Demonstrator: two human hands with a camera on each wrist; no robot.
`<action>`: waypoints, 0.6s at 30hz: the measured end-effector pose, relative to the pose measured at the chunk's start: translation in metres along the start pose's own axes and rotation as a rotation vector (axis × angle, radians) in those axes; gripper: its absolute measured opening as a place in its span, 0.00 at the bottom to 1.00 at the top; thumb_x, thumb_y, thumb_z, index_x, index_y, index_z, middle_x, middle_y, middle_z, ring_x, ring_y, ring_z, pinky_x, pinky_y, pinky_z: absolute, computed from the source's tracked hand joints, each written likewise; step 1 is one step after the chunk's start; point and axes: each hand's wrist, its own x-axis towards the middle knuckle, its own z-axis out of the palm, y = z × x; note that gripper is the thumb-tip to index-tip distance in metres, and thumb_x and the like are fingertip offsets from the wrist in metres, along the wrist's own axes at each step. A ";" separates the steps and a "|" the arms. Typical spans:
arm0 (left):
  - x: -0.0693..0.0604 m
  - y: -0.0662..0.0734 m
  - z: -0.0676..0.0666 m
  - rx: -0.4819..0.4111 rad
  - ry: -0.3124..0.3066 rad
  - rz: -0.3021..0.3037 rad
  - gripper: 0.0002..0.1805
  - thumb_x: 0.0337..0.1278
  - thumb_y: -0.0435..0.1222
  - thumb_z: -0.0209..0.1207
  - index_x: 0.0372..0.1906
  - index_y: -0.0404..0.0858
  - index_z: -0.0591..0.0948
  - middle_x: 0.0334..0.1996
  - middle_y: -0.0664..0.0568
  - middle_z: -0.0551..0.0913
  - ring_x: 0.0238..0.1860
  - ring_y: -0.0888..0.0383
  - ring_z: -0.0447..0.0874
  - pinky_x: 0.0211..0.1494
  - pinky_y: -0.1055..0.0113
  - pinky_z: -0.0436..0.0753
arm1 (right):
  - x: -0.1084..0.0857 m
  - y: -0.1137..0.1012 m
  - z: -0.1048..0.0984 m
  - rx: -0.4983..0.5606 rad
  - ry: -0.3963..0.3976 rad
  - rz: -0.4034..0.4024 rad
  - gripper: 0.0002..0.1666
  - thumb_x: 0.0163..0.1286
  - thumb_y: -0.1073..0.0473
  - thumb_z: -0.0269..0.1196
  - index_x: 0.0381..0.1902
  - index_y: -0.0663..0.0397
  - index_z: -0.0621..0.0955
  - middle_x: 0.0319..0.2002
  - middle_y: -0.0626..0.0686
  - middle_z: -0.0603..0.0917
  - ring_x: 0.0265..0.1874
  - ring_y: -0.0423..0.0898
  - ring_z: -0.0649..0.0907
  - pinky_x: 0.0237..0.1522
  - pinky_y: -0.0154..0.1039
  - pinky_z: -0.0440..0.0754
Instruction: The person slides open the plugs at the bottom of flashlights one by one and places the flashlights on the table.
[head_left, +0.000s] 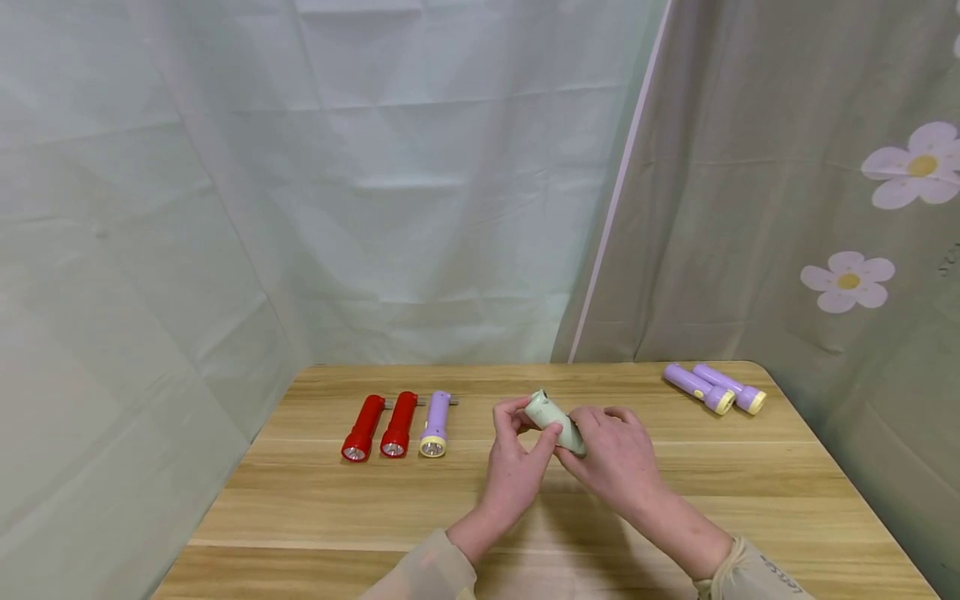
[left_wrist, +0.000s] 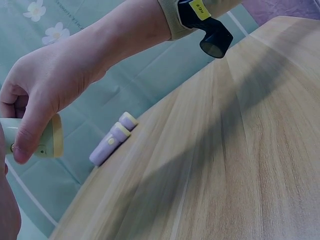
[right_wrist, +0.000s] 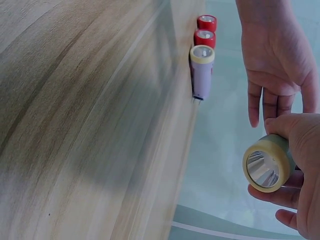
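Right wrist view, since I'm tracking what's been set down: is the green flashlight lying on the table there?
No, the right hand holds the green flashlight clear of the table.

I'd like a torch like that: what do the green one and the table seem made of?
Green torch: probably hard plastic, judging by its smooth, slightly shiny body. Its reflector: mirror-bright, so perhaps metal or metal-coated plastic. Table: wood or wood-look laminate, low sheen, showing streaky pale grain.

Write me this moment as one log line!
left hand: holds pale green flashlight; right hand: grips its lamp end; left side: two red flashlights, one purple flashlight; right side: two purple flashlights
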 end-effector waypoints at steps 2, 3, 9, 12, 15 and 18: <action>0.000 0.000 0.000 0.003 0.000 0.003 0.29 0.67 0.46 0.67 0.64 0.51 0.65 0.48 0.55 0.81 0.53 0.56 0.79 0.55 0.57 0.76 | 0.000 0.000 0.000 -0.003 -0.003 -0.003 0.24 0.52 0.47 0.79 0.38 0.52 0.81 0.31 0.48 0.84 0.24 0.44 0.82 0.52 0.52 0.78; 0.000 -0.001 0.000 0.003 -0.001 0.007 0.29 0.67 0.47 0.66 0.64 0.51 0.65 0.48 0.55 0.81 0.53 0.56 0.79 0.55 0.56 0.76 | 0.000 0.000 0.000 -0.005 -0.005 -0.004 0.24 0.52 0.47 0.79 0.38 0.52 0.81 0.31 0.48 0.84 0.24 0.44 0.82 0.52 0.52 0.78; 0.000 -0.002 0.000 0.000 0.000 0.022 0.28 0.66 0.48 0.66 0.63 0.51 0.65 0.48 0.56 0.81 0.52 0.56 0.80 0.56 0.55 0.75 | 0.000 -0.001 0.000 -0.010 -0.018 -0.011 0.25 0.52 0.46 0.80 0.38 0.52 0.81 0.31 0.48 0.84 0.24 0.44 0.82 0.53 0.52 0.78; 0.000 -0.001 0.000 -0.007 -0.001 0.022 0.28 0.66 0.47 0.67 0.63 0.51 0.66 0.48 0.56 0.81 0.52 0.56 0.80 0.57 0.53 0.75 | 0.000 -0.001 0.000 -0.011 -0.022 -0.012 0.24 0.53 0.46 0.79 0.38 0.52 0.80 0.31 0.47 0.83 0.24 0.43 0.81 0.53 0.52 0.78; 0.000 -0.001 -0.001 -0.016 -0.007 0.019 0.28 0.66 0.47 0.67 0.63 0.50 0.66 0.49 0.56 0.81 0.53 0.56 0.79 0.58 0.52 0.75 | 0.000 -0.001 0.000 -0.012 -0.023 -0.013 0.24 0.53 0.46 0.79 0.37 0.52 0.80 0.30 0.47 0.82 0.23 0.43 0.81 0.53 0.52 0.78; 0.000 -0.001 -0.001 -0.023 -0.016 0.015 0.28 0.67 0.46 0.66 0.63 0.49 0.66 0.50 0.55 0.81 0.53 0.55 0.79 0.57 0.53 0.75 | -0.001 -0.001 0.000 -0.013 -0.019 -0.017 0.24 0.53 0.46 0.79 0.37 0.52 0.79 0.29 0.46 0.82 0.23 0.43 0.80 0.53 0.52 0.78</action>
